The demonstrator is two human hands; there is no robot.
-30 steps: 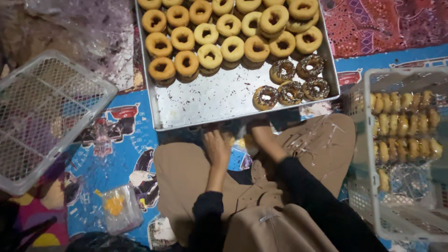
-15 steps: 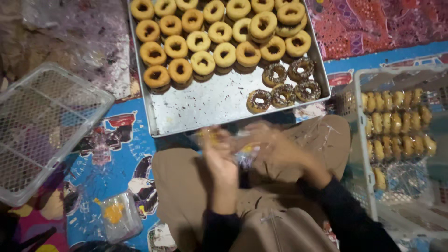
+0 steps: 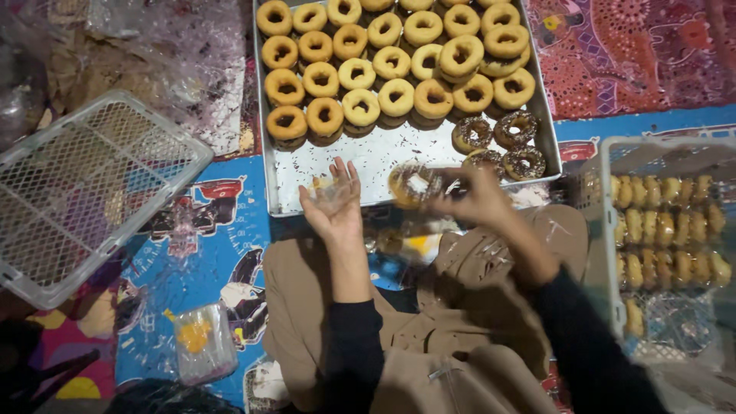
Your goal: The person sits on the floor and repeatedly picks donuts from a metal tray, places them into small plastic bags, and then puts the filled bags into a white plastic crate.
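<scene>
My left hand point(image 3: 335, 205) is raised palm up at the near edge of the metal tray point(image 3: 303, 193), fingers spread, and what looks like a bit of clear plastic lies on the palm. My right hand point(image 3: 477, 201) pinches a chocolate-sprinkled donut point(image 3: 412, 185) just above the tray's near rim, blurred by motion. Rows of plain golden donuts point(image 3: 396, 96) fill the far part of the tray. Several chocolate-sprinkled donuts point(image 3: 515, 129) sit at its right side. My knees in tan trousers point(image 3: 491, 276) are below the hands.
An empty white mesh basket point(image 3: 84, 192) lies at the left. A white basket point(image 3: 613, 230) at the right holds several wrapped donuts. A small clear bag with something yellow point(image 3: 202, 343) lies on the blue printed mat point(image 3: 192, 253). Crumpled clear plastic point(image 3: 176, 54) sits at the upper left.
Both hands have risen from my lap to the tray's near edge. The right hand now holds a chocolate-sprinkled donut, and the left hand has opened palm up.
</scene>
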